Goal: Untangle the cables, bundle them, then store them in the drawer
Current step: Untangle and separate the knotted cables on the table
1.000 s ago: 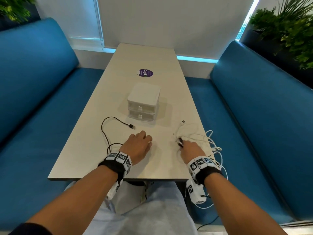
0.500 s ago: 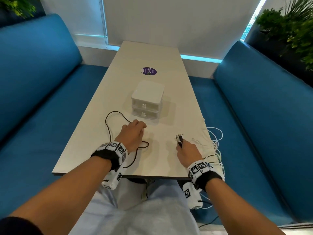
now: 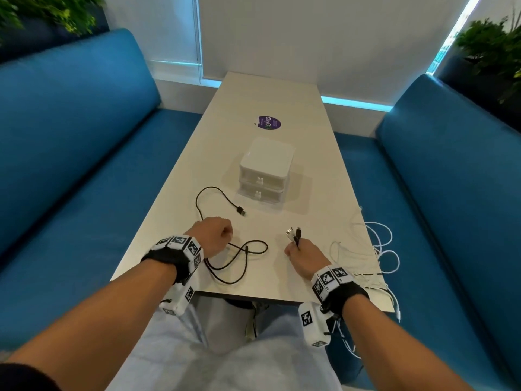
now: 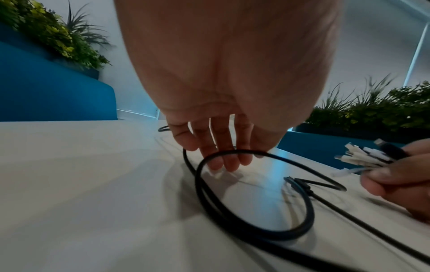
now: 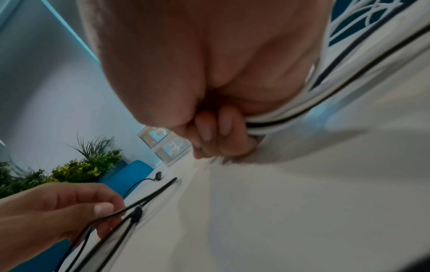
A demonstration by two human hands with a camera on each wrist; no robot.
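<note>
A black cable [image 3: 242, 258] lies in loose loops on the table [image 3: 174, 198] between my hands, its USB plug [image 3: 242, 211] near the drawer unit. My left hand [image 3: 214, 235] is curled over it, thumb and fingers [image 5: 102, 209] pinching the black cable [image 5: 139, 206]. In the left wrist view the fingertips [image 4: 223, 156] point down at the table behind a loop [image 4: 232, 220]. My right hand [image 3: 303, 255] grips a bunch of white and black cable ends [image 3: 293, 234] that stick up from the fist. White cables [image 3: 380, 249] trail over the table's right edge.
A small white two-drawer unit [image 3: 266, 165] stands mid-table, both drawers closed. A purple sticker [image 3: 269, 122] lies behind it. Blue benches [image 3: 70, 165] flank the table on both sides, and plants [image 3: 490, 52] stand at the back corners.
My left hand reached forward onto the black cable and drew it back, so its loops now lie between my hands. My right hand holds the gathered plugs more upright.
</note>
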